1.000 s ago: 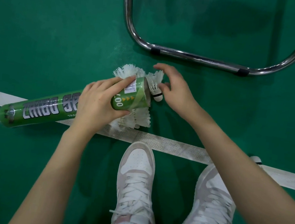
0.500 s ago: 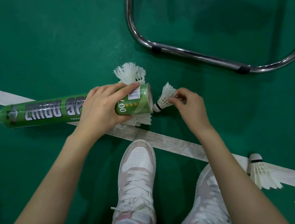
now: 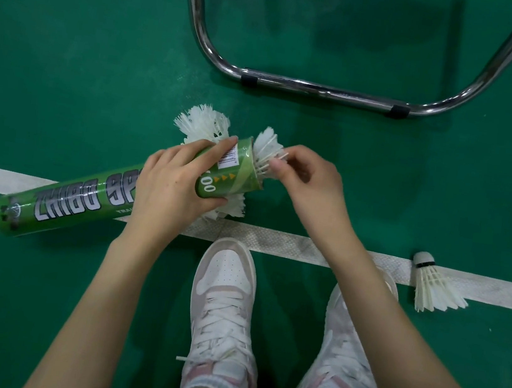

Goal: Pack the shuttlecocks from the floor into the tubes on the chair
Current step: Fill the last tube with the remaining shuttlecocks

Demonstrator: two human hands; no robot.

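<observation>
My two shoes, left shoe [image 3: 226, 304] and right shoe [image 3: 346, 364], both pale with white laces, sit nearest on the green floor [image 3: 68, 68]. Just beyond the toes a white court line [image 3: 290, 246] runs left to right. A loose shuttlecock [image 3: 431, 284] lies on that line off to my right, cork end pointing away from me, feathers toward me, well apart from both hands.

My left hand [image 3: 170, 196] is wrapped around the green tube [image 3: 83, 199] near its open end, grip curled over the top with the thumb underneath. Tube lies tilted, closed end low left across the line, open mouth up right. Can't tell if the closed end touches the floor.

My right hand [image 3: 312, 182] is just beside the tube mouth, grip pinching the feather skirt of a shuttlecock [image 3: 267, 152] between thumb and fingertips. That shuttlecock is partway into the mouth, cork end inside and out of sight, feathers sticking out.

More white shuttlecocks on the floor behind the tube: a feather cluster [image 3: 203, 124] above my left fingers, another feather bunch [image 3: 233, 208] showing below the tube mouth. Count not clear, tube hides them.

Farthest off, the chrome chair frame [image 3: 322, 89] rests on the floor, U-shaped, with two black pads on its near bar.
</observation>
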